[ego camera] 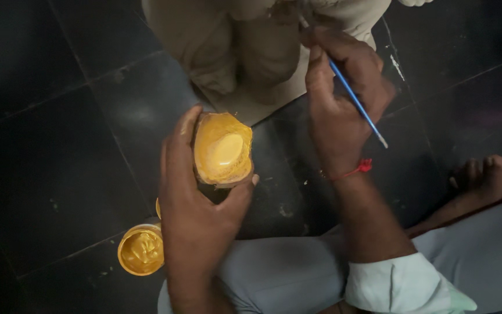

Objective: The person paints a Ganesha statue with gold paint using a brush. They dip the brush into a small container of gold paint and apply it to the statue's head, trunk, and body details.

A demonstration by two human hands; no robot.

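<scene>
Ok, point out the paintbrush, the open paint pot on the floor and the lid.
paintbrush point(355, 102), head view, middle of its blue handle
paint pot point(140, 250), head view, gold paint inside
lid point(223, 150), head view, its gold-coated inside

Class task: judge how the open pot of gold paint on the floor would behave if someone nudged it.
The paint pot looks small and light, so it would probably slide on the smooth dark tiles. It is lidless, so tipping would likely spill paint.

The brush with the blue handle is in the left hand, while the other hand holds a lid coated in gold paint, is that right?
Not quite. The head view shows the brush in the right hand, its tip at the beige figure. The left hand holds the lid coated in gold paint.
</scene>
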